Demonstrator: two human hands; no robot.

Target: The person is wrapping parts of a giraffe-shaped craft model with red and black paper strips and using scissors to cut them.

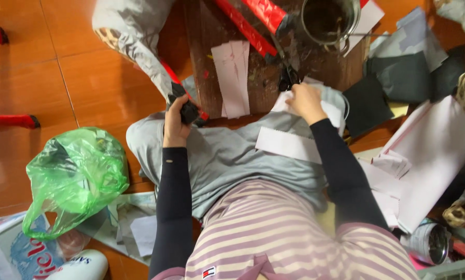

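Observation:
My left hand [176, 122] grips the black end of a red-wrapped stick [190, 110] at the near left corner of a low dark wooden board [206, 46]. My right hand [306, 102] presses on white paper pieces [334, 111] at the board's near edge, just below black scissors [288, 78]. A pale pink paper strip [232, 78] lies on the board between my hands. Another white strip [287, 145] rests on the grey cloth [227, 155] over my lap. Both arms wear dark sleeves.
A metal tin [330, 21] and red-wrapped sticks [258, 15] sit at the board's far side. Dark and pale paper sheets [414, 72] pile at the right. A green plastic bag [74, 176] lies left on the orange tiled floor [45, 78]. A second tin [429, 243] is lower right.

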